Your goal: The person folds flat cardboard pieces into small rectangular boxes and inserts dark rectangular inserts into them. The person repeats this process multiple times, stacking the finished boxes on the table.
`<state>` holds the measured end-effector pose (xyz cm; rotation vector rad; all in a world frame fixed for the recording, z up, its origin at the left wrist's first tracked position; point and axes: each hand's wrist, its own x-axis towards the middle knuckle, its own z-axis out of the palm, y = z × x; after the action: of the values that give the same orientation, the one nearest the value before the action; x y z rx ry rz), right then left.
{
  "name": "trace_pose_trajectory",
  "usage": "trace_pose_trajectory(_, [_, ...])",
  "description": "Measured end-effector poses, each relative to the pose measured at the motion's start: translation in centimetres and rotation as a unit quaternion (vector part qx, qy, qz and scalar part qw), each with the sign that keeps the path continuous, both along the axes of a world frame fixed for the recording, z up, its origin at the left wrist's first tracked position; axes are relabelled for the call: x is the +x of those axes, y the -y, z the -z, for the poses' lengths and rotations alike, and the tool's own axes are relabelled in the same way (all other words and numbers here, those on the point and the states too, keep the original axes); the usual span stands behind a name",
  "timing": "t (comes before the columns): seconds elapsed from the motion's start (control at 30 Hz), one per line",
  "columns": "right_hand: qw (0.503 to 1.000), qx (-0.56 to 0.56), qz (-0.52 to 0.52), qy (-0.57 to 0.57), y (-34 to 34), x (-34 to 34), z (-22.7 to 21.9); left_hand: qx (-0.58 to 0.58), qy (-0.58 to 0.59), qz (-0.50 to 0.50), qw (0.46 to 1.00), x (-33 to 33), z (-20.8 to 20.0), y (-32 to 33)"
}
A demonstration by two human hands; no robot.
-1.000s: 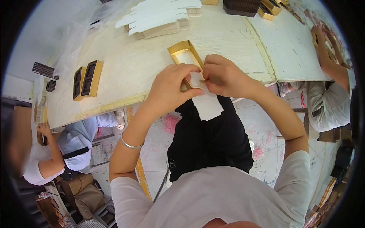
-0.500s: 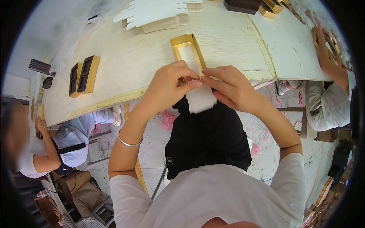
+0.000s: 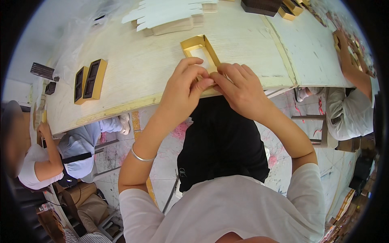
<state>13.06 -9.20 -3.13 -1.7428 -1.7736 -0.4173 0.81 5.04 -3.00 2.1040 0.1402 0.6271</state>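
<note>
A long, narrow gold cardboard box (image 3: 211,52) with a white inside lies near the table's front edge, its far end pointing away from me. My left hand (image 3: 187,81) pinches the box's near end from the left. From the right, my right hand (image 3: 239,87) grips the same end, thumb and fingertips meeting the left hand's. The fingers cover the near end wall, so its fold cannot be seen.
Two gold boxes with dark brown trays (image 3: 92,79) stand at the left. Flat white box blanks (image 3: 170,14) are stacked at the far side. A dark brown stack (image 3: 261,6) and more gold boxes (image 3: 287,13) sit far right. Other people work at both sides.
The white flap that hung over the table edge toward me has been folded up and is out of sight behind my fingers. Both hands have moved slightly away from me.
</note>
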Motion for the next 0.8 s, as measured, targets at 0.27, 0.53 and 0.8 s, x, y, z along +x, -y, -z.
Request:
trace_pose_trajectory(0.27, [0.941,-0.305,-0.072,-0.132,-1.4,2.6,-3.4,0.12,-0.114,0.019,0.986,0.0,-1.8,-0.2])
trace_pose_trajectory(0.53, [0.93,-0.349,0.083,-0.083,-7.2,9.0,-6.7,0.26,-0.102,0.078,0.957,0.1,-2.9,-0.9])
trace_pose_trajectory(0.8, [0.792,-0.595,0.137,-0.018,-10.8,7.0,-8.2,0.334,-0.1,0.038,0.937,0.2,-2.5,-0.1])
